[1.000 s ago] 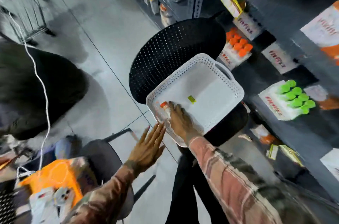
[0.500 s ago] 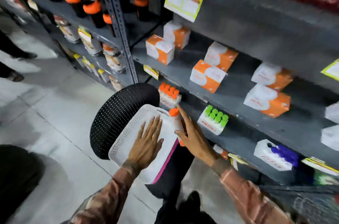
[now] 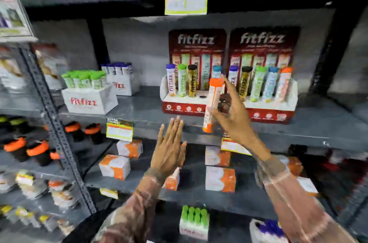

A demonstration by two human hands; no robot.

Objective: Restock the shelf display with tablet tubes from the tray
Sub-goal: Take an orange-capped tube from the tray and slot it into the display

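head view: right hand (image 3: 231, 111) grips an orange-capped tablet tube (image 3: 212, 103) around its middle, holding it nearly upright, cap up, in front of the left red fitfizz display stand (image 3: 180, 104) on the grey shelf (image 3: 139, 107), just beside an empty round slot (image 3: 203, 96) in the stand's white top. left hand (image 3: 169, 151) floats lower with fingers straight and together, palm open and holding nothing, in front of the shelf edge. a second fitfizz stand (image 3: 278, 111) full of tubes sits touching the first on its right, and a white box of green-capped tubes (image 3: 89, 91) stands well apart to the left.
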